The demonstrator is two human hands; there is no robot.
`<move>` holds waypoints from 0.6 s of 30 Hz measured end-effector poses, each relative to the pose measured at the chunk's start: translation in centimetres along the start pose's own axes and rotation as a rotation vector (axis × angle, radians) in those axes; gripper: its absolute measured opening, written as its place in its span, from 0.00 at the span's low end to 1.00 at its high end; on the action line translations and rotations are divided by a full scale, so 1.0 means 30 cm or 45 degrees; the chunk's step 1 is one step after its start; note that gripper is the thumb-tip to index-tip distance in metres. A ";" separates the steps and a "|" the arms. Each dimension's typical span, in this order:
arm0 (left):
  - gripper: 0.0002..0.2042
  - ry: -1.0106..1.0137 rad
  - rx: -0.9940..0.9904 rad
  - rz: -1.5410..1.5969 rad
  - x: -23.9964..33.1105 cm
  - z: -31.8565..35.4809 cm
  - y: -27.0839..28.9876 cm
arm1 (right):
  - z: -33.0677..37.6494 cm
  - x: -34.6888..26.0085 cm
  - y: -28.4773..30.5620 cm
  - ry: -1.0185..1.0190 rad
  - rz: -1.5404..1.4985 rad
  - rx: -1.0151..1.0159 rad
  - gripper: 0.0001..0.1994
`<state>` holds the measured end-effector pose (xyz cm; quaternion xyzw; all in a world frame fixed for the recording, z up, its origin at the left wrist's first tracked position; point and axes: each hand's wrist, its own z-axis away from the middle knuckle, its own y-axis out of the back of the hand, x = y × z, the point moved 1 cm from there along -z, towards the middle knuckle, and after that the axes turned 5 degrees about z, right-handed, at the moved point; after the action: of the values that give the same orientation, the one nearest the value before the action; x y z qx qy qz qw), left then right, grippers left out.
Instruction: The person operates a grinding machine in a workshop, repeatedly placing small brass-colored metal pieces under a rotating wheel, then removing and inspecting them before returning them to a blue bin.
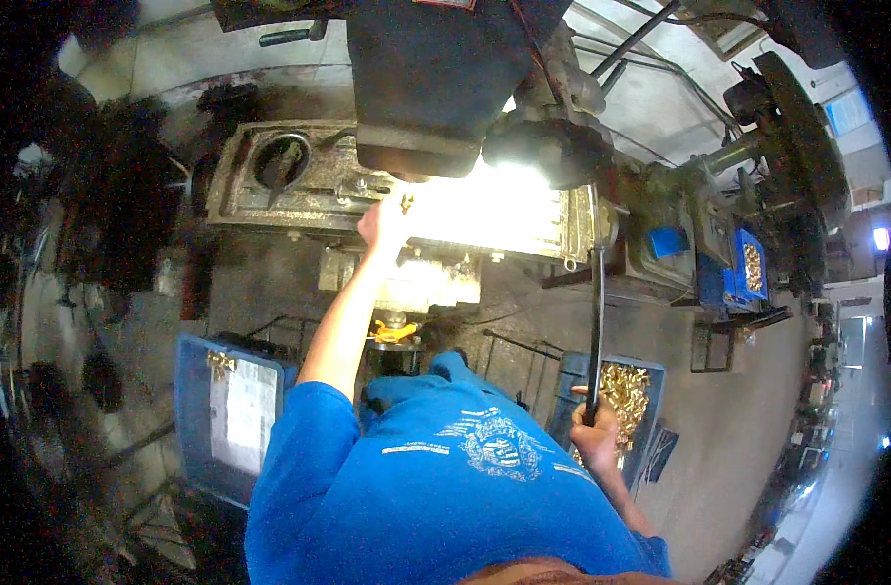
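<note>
My left hand [385, 224] reaches to the machine's work table [233, 210], below the dark machine head [421, 83]. Its fingers are closed around a small brass-coloured part [406, 203]; strong glare from the lamp washes out the fingertips and the spot beyond them. At the right, my right hand [596, 436] is wrapped around the lower end of a long black lever [599, 322]. That lever rises upright to the right end of the work table.
Beside my right hand stands a blue crate [568, 375] with many brass parts [629, 390]. Another blue crate [194, 409], at my left, holds a few brass pieces [221, 365] and a white sheet. An orange-yellow object [395, 333] sits below the table. Further right, a blue bin [736, 271] contains more parts.
</note>
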<state>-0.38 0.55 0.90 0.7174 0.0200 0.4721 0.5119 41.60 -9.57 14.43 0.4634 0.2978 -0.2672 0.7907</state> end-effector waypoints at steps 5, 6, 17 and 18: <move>0.23 0.099 -0.041 -0.036 0.012 0.000 -0.008 | -0.005 0.025 0.012 -0.150 -0.089 -0.095 0.25; 0.23 0.098 -0.027 -0.060 0.002 -0.004 -0.019 | 0.005 0.002 0.030 -0.201 -0.052 -0.105 0.25; 0.24 0.097 0.008 -0.124 -0.037 -0.024 -0.071 | -0.053 0.060 -0.030 -0.013 -0.278 -0.046 0.12; 0.24 0.104 0.001 -0.123 -0.034 -0.022 -0.068 | -0.060 0.078 -0.038 0.011 -0.288 -0.044 0.11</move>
<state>-0.46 1.47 -1.29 0.6960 0.0756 0.4757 0.5325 42.02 -8.80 11.39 0.4144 0.3561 -0.3475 0.7621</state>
